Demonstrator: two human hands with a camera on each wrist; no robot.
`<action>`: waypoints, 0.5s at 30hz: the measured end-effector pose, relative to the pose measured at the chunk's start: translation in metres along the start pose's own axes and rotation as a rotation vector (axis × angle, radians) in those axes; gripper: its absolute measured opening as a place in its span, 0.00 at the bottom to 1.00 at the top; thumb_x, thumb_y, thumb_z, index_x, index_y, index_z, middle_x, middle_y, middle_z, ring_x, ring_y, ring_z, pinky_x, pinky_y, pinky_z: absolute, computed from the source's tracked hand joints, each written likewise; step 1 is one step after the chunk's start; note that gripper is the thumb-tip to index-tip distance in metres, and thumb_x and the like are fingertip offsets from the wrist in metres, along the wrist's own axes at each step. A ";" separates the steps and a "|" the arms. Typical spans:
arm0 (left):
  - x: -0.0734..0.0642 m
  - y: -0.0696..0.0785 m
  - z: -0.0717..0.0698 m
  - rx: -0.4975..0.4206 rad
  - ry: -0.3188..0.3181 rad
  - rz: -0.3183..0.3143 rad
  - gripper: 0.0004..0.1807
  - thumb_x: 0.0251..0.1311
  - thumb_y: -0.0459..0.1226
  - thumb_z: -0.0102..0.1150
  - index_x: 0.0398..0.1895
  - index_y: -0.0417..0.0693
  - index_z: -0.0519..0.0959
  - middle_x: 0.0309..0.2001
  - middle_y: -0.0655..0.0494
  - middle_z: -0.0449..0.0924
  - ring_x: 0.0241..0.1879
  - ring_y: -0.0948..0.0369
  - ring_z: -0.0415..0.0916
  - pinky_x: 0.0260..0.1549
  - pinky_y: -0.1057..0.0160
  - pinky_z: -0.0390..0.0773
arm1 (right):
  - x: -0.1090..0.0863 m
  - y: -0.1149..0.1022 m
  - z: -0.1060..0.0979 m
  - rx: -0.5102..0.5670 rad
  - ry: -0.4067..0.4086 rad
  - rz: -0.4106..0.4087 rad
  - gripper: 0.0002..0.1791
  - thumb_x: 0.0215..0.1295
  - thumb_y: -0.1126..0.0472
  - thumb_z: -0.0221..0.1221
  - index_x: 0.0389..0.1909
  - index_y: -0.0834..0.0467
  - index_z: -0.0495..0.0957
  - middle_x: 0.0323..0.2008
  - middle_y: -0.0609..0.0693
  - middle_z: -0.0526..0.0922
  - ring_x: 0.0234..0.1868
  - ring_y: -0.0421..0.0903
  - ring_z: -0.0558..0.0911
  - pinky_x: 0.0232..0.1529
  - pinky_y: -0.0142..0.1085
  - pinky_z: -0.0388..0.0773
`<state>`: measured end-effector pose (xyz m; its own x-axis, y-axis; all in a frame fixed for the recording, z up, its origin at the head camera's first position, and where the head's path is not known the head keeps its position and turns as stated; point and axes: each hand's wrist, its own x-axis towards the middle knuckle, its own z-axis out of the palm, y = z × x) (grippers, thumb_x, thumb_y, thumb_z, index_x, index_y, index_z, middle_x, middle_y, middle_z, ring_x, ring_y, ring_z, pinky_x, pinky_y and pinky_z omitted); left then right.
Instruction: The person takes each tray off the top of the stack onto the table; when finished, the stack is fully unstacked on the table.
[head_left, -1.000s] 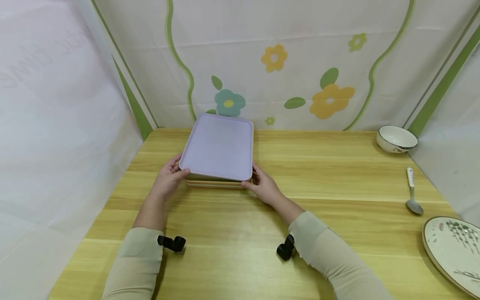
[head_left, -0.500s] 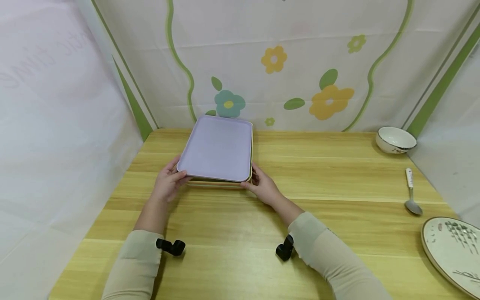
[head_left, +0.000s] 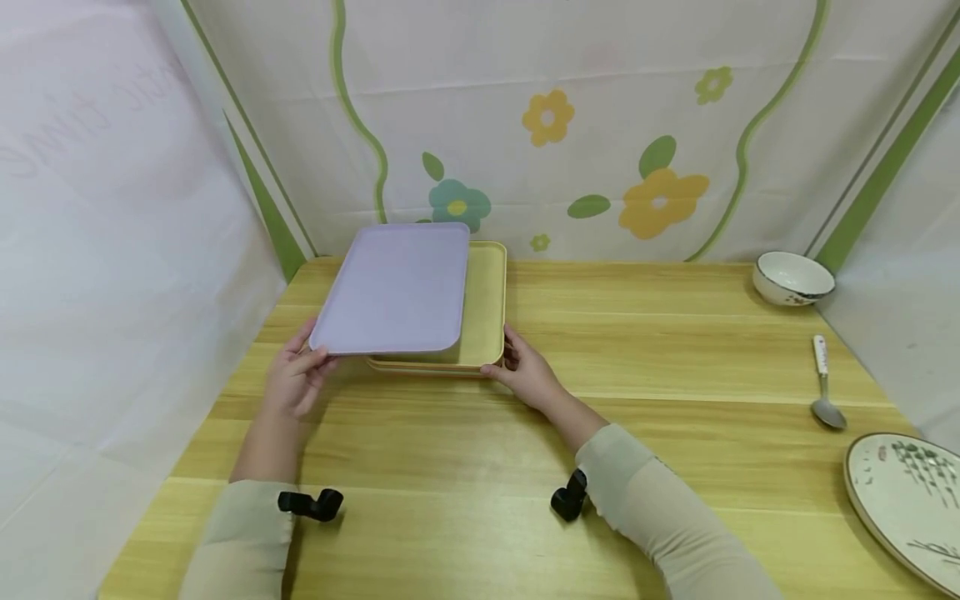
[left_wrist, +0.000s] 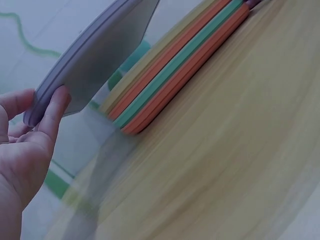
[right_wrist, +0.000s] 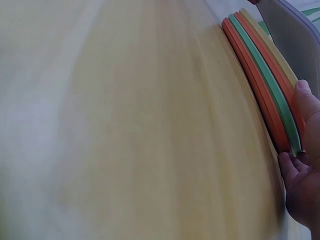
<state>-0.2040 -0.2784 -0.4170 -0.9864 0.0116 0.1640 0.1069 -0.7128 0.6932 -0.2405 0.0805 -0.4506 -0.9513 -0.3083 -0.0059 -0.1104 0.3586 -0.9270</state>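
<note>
My left hand [head_left: 292,379] pinches the near-left corner of a lilac rectangular tray [head_left: 397,287], thumb on its rim and fingers beneath. In the left wrist view that tray [left_wrist: 95,60] is raised and tilted, apart from the stack below. A yellow tray [head_left: 487,304] lies on top of the stack, its right part uncovered. Under it the left wrist view shows orange and green trays [left_wrist: 170,70]. My right hand [head_left: 528,375] grips the stack's near-right corner; in the right wrist view its thumb [right_wrist: 304,95] touches the yellow tray's edge, with fingers lower down.
A white bowl with a dark rim [head_left: 793,279] stands at the back right of the wooden table [head_left: 450,500]. In front of it lies a spoon [head_left: 825,387] with a white handle, then a patterned plate [head_left: 900,492] at the right edge. Printed cloth walls surround the table.
My left hand has moved left with the lilac tray, lifting it off the stack and baring the yellow tray's right side. My right hand has stayed at the stack's corner.
</note>
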 end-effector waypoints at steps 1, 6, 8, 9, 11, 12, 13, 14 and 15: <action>-0.002 0.003 -0.004 -0.010 -0.015 0.015 0.26 0.64 0.14 0.40 0.59 0.40 0.74 0.46 0.44 0.85 0.43 0.55 0.86 0.44 0.61 0.85 | 0.000 0.000 0.000 0.001 0.000 0.001 0.54 0.60 0.50 0.67 0.79 0.54 0.44 0.74 0.56 0.61 0.72 0.56 0.67 0.70 0.45 0.67; -0.011 0.020 -0.020 -0.073 -0.044 0.052 0.26 0.64 0.13 0.38 0.59 0.37 0.76 0.49 0.42 0.84 0.45 0.52 0.86 0.45 0.57 0.85 | 0.000 0.001 0.001 -0.005 -0.004 0.004 0.53 0.60 0.48 0.66 0.79 0.52 0.44 0.75 0.55 0.60 0.72 0.56 0.66 0.70 0.45 0.67; -0.014 0.026 -0.026 -0.086 -0.043 0.069 0.26 0.64 0.13 0.38 0.59 0.35 0.75 0.48 0.41 0.84 0.44 0.52 0.86 0.44 0.56 0.85 | -0.001 0.001 0.002 -0.010 -0.007 0.004 0.53 0.60 0.47 0.66 0.79 0.51 0.43 0.75 0.54 0.59 0.72 0.55 0.66 0.70 0.45 0.67; -0.016 0.030 -0.029 -0.095 -0.043 0.075 0.25 0.64 0.13 0.37 0.59 0.35 0.75 0.48 0.40 0.84 0.44 0.51 0.86 0.44 0.55 0.85 | -0.001 0.002 0.002 -0.013 -0.006 0.006 0.53 0.61 0.47 0.66 0.79 0.51 0.43 0.75 0.54 0.59 0.72 0.55 0.66 0.71 0.45 0.67; -0.019 0.036 -0.035 -0.112 -0.038 0.087 0.25 0.64 0.13 0.37 0.58 0.34 0.76 0.47 0.39 0.84 0.43 0.50 0.86 0.43 0.55 0.86 | -0.001 0.002 0.002 -0.017 -0.002 0.005 0.53 0.61 0.47 0.66 0.79 0.50 0.43 0.75 0.53 0.60 0.72 0.54 0.66 0.70 0.44 0.67; -0.020 0.039 -0.038 -0.125 -0.035 0.093 0.25 0.64 0.13 0.36 0.57 0.33 0.76 0.46 0.38 0.85 0.42 0.50 0.86 0.42 0.54 0.86 | -0.001 0.002 0.002 -0.018 -0.001 0.005 0.53 0.61 0.47 0.66 0.79 0.50 0.43 0.75 0.53 0.60 0.72 0.54 0.67 0.70 0.44 0.67; -0.022 0.042 -0.042 -0.138 -0.034 0.097 0.25 0.64 0.13 0.35 0.56 0.32 0.76 0.45 0.37 0.85 0.42 0.49 0.86 0.42 0.54 0.86 | 0.000 0.002 0.002 -0.019 0.000 0.004 0.53 0.61 0.47 0.66 0.79 0.50 0.44 0.75 0.53 0.60 0.72 0.54 0.67 0.70 0.44 0.67; -0.023 0.045 -0.045 -0.157 -0.036 0.094 0.25 0.64 0.13 0.35 0.56 0.32 0.77 0.45 0.36 0.84 0.42 0.48 0.86 0.42 0.53 0.86 | 0.000 0.002 0.002 -0.020 0.001 0.004 0.53 0.61 0.47 0.66 0.79 0.50 0.44 0.75 0.53 0.60 0.72 0.54 0.67 0.70 0.44 0.67; -0.025 0.048 -0.048 -0.166 -0.039 0.097 0.25 0.64 0.13 0.34 0.56 0.31 0.77 0.46 0.36 0.84 0.42 0.48 0.86 0.42 0.52 0.86 | 0.000 0.001 0.002 -0.020 0.001 0.004 0.53 0.60 0.47 0.66 0.79 0.49 0.44 0.75 0.53 0.61 0.72 0.54 0.67 0.70 0.44 0.68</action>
<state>-0.1804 -0.3461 -0.4217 -0.9666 -0.0377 0.2534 0.1756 -0.8176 0.5483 -0.2398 0.0793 -0.4527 -0.9521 -0.3056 -0.0091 -0.1123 0.3772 -0.9193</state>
